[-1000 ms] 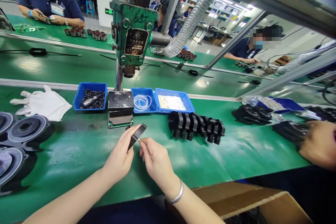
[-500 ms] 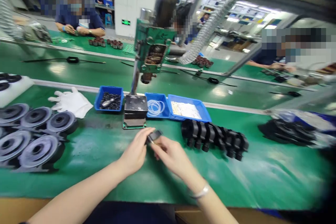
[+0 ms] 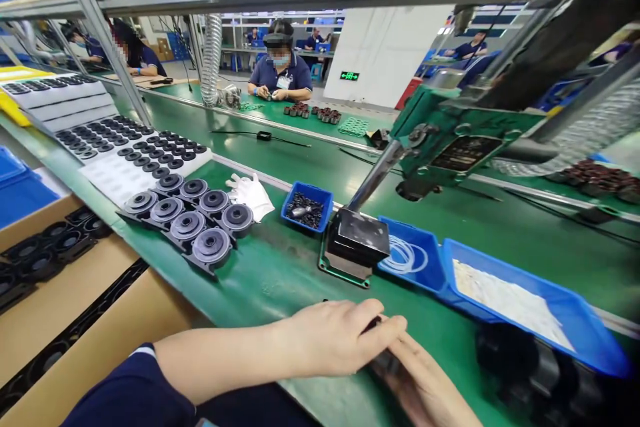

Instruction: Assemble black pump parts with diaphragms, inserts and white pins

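Green bench matting (image 3: 280, 280) fills the near scene. Left hand (image 3: 335, 340) and right hand (image 3: 425, 387) meet there, both pinching a small black part (image 3: 373, 325) mostly hidden between their fingers.

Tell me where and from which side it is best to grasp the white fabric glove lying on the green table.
Pinch the white fabric glove at its broad flat body near the cuff, coming straight down from above. It lies limp and flat on the green table, so no edge stands up. Its near side is crowded by grey round parts, and the small blue bin stands beside it.
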Action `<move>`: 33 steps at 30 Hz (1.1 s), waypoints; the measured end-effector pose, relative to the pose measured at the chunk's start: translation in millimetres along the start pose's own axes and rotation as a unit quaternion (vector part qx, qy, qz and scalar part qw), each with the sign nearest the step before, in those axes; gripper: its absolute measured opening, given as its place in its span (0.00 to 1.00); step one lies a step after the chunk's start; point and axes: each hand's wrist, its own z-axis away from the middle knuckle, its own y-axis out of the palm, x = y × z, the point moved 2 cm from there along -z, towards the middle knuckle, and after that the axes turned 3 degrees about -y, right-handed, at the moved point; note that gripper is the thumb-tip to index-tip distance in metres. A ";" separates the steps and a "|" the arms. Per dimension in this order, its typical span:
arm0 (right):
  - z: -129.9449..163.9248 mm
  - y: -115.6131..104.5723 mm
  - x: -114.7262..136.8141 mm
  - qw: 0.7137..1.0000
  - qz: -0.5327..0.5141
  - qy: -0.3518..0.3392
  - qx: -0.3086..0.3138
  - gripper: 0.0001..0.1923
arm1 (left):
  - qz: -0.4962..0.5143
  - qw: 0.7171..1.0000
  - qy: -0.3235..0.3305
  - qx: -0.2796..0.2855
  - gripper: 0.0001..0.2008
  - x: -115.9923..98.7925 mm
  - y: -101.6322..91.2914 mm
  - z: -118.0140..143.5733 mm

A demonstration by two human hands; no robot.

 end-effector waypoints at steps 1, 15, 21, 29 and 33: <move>-1.8 2.4 -0.5 1.000 0.000 0.007 0.009 0.24 | -0.001 1.000 -0.002 -0.001 0.25 2.2 -7.0 4.5; -6.2 -41.7 7.6 0.983 -0.157 -0.020 -0.091 0.19 | -0.251 0.905 -0.338 0.064 0.49 143.8 -86.7 170.0; 2.5 -36.9 8.8 0.966 -0.253 -0.026 -0.051 0.17 | -0.215 0.931 -0.287 0.071 0.46 135.7 -72.2 169.1; 5.3 -33.3 20.1 0.969 -0.222 -0.109 -0.004 0.15 | 0.036 0.973 -0.212 0.088 0.47 69.2 -24.9 101.0; 2.3 -29.2 27.5 0.973 -0.191 -0.132 -0.004 0.15 | 0.154 0.965 -0.176 0.122 0.47 38.8 -2.9 45.6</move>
